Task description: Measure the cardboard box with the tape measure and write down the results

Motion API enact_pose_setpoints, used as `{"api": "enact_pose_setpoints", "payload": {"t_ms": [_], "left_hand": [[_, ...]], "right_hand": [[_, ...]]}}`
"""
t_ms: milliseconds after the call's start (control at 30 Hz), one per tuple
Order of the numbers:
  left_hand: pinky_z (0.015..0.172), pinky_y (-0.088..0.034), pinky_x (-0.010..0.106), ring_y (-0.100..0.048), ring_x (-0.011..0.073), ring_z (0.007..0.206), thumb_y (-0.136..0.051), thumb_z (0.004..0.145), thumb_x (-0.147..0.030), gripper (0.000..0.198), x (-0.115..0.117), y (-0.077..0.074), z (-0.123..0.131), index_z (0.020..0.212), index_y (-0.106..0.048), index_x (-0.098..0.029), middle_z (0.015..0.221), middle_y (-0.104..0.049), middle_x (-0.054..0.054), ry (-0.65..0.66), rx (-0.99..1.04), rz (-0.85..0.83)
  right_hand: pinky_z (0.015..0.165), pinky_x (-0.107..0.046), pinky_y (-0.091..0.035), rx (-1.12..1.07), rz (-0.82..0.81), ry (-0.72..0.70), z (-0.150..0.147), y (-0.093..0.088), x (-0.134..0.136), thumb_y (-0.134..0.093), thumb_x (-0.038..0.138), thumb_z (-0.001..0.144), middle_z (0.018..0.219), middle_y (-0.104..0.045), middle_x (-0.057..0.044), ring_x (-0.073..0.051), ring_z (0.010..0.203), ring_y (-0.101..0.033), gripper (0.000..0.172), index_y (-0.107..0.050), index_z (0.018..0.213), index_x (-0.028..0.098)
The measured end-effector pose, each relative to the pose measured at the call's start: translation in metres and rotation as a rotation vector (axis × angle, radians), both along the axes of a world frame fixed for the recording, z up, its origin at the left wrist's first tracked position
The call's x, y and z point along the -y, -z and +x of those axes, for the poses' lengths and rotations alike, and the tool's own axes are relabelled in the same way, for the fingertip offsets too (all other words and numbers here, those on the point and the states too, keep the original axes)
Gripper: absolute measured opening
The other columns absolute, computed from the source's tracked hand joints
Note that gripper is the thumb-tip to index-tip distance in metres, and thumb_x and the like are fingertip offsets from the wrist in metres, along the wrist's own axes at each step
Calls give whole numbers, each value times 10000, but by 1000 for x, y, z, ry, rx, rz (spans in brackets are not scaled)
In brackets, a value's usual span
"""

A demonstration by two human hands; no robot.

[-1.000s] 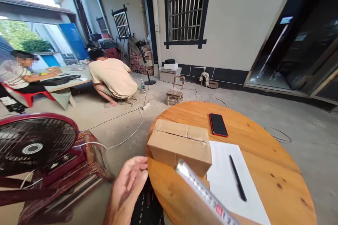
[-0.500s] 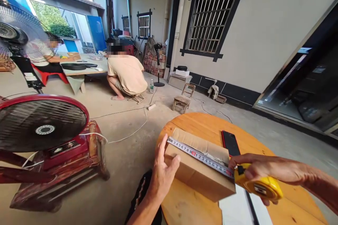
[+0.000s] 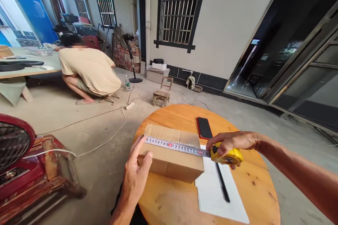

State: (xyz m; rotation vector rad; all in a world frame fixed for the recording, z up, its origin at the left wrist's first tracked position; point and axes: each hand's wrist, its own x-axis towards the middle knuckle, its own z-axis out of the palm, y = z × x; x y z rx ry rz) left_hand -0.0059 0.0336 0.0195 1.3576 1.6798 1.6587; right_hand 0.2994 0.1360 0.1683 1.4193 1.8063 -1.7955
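A cardboard box (image 3: 171, 167) lies on the round wooden table (image 3: 169, 200). Across its top runs the metal blade (image 3: 182, 147) of a tape measure, pulled out along the box's length. My left hand (image 3: 137, 167) grips the box's left end, the index fingertip at the blade's tip and the thumb on the box's front part. My right hand (image 3: 224, 144) is closed around the yellow tape measure (image 3: 229, 156), just past the box's right end. White paper (image 3: 213, 197) with a black pen (image 3: 223, 182) on it lies beside the box, partly beneath the blade.
A phone (image 3: 204, 128) with a red edge lies at the table's far side. A red fan (image 3: 16, 147) on a wooden stand is at the left. Beyond, a person in a beige shirt (image 3: 87, 66) squats by another table. A small wooden chair (image 3: 162, 93) and cables are on the floor.
The view has swung right, so surroundings shift left. My right hand and the tape measure sit slightly farther from the box's right end, and more blade shows there. The left hand keeps its place.
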Motion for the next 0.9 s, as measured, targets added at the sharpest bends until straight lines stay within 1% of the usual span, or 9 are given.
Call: {"api": "enact_pose_setpoints", "payload": {"t_ms": [133, 333, 500, 567, 633, 733, 800, 833, 900], "left_hand": [[957, -522, 415, -618, 281, 1138, -599, 839, -422, 480, 2, -3, 1, 1278, -631, -228, 1169, -687, 69, -11, 3, -25], [1124, -376, 465, -516, 296, 1301, -548, 879, -458, 504, 0, 3, 0, 1327, -583, -231, 1364, -596, 82, 31, 31, -65], [1158, -330, 394, -352, 266, 1436, -496, 946, -433, 477, 0, 11, 11, 1397, -519, -279, 1593, -327, 48, -28, -26, 31], [1142, -356, 373, -361, 261, 1431, -458, 971, -421, 418, 2, 13, 15, 1352, -564, -284, 1614, -276, 37, -61, -53, 61], [1107, -404, 377, -406, 266, 1403, -452, 976, -424, 379, 5, 13, 16, 1296, -607, -289, 1598, -303, 37, -40, -69, 49], [1104, -413, 423, -408, 284, 1398, -533, 935, -418, 409, 8, 13, 12, 1320, -581, -292, 1564, -358, 54, 39, -154, 48], [1120, -396, 448, -425, 289, 1383, -582, 898, -382, 448, 8, 12, 9, 1332, -570, -271, 1511, -428, 75, 60, -220, 83], [1113, -406, 448, -453, 286, 1361, -592, 886, -363, 445, 8, 12, 9, 1318, -582, -259, 1474, -467, 83, 50, -238, 101], [1087, -440, 433, -499, 279, 1319, -590, 876, -334, 414, 7, 12, 11, 1279, -617, -242, 1412, -517, 90, 7, -249, 129]], "right_hand": [[377, -205, -472, 26, -36, -10, -1, -1, 1, -633, 266, 629, 660, -671, -5, -146, 422, -634, 485, -655, 1099, 150], [371, -200, -452, -71, 99, 122, -5, -6, 13, -630, 229, 701, 644, -675, -19, -141, 441, -622, 340, -735, 1017, 161], [416, -201, -478, -112, 104, 155, 3, -13, 21, -650, 231, 685, 759, -708, -35, -127, 487, -633, 349, -724, 1019, 160], [485, -223, -514, -207, 85, 185, 11, -10, 36, -663, 293, 713, 795, -711, -43, -149, 563, -670, 378, -685, 1067, 160], [541, -252, -530, -350, 29, 262, 16, 4, 61, -673, 390, 750, 821, -706, -51, -185, 635, -707, 436, -621, 1125, 173], [597, -317, -549, -551, -41, 477, 9, 45, 106, -671, 583, 758, 888, -691, -64, -247, 750, -733, 530, -552, 1132, 227], [623, -340, -550, -579, -86, 508, -5, 75, 132, -710, 737, 625, 772, -678, -44, -227, 682, -705, 661, -581, 1015, 220], [643, -351, -550, -558, -36, 563, -14, 88, 142, -685, 791, 605, 729, -669, -39, -221, 664, -689, 668, -604, 929, 213], [804, -435, -544, -489, 107, 569, -34, 107, 159, -638, 806, 657, 837, -711, -86, -284, 832, -697, 652, -672, 907, 205]]}}
